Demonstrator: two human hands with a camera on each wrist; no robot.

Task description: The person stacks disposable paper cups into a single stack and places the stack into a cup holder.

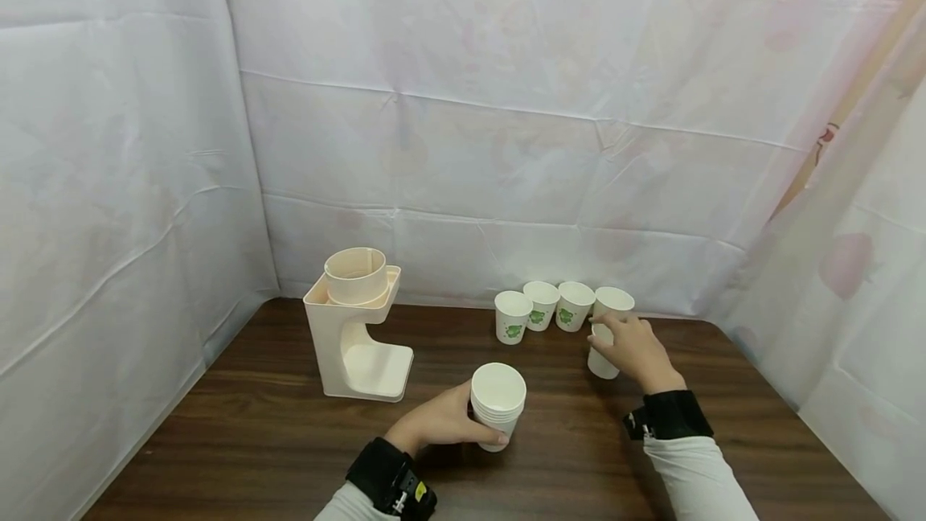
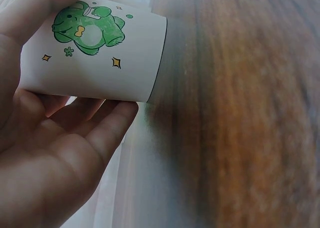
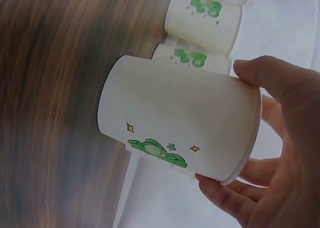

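Near the front middle of the table, my left hand [image 1: 444,420] grips a stack of white paper cups [image 1: 497,404], with thumb and fingers around its sides. In the left wrist view, the outer paper cup [image 2: 107,76] shows a green cartoon animal and small yellow stars, its base close to the wood. Farther right, my right hand [image 1: 635,350] holds a single paper cup [image 1: 603,362] by its rim; the fingers partly hide it in the head view. The right wrist view shows this paper cup [image 3: 180,108] upright near the tabletop, thumb and fingertips at the rim.
Several matching paper cups [image 1: 513,317] stand in a row along the back of the dark wooden table [image 1: 275,441]. At the left is a cream-coloured stand [image 1: 329,352] with a round holder [image 1: 356,288] on top. White printed sheets [image 1: 470,143] hang behind and beside the table.
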